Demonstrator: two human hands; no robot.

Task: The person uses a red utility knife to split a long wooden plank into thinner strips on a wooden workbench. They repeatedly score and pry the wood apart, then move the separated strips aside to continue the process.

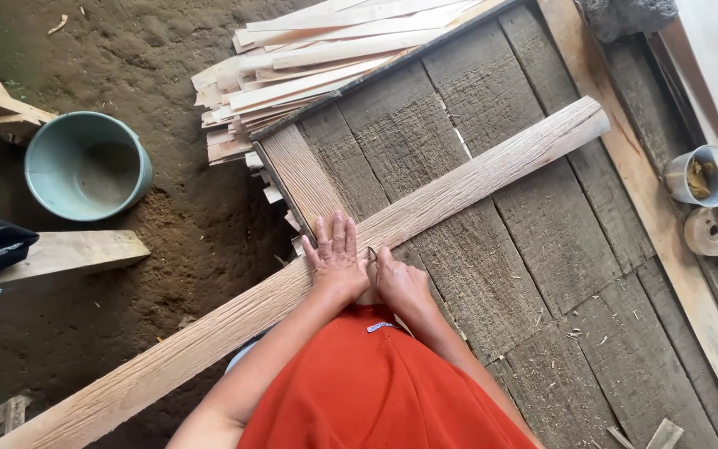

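A long rough pale wooden plank (475,179) lies slantwise across a grey weathered workbench (542,249), one end sticking out over the dirt floor at the lower left. My left hand (336,254) presses flat on the plank, fingers spread. Right beside it, my right hand (399,278) is closed around a small thin dark tool (371,253) whose tip touches the plank. What kind of tool it is cannot be made out.
A stack of thin pale wood strips (309,58) lies at the bench's far left. A teal bucket (86,165) stands on the dirt floor. A small cup with bits inside (701,176) and a round roll (706,231) sit at the bench's right edge.
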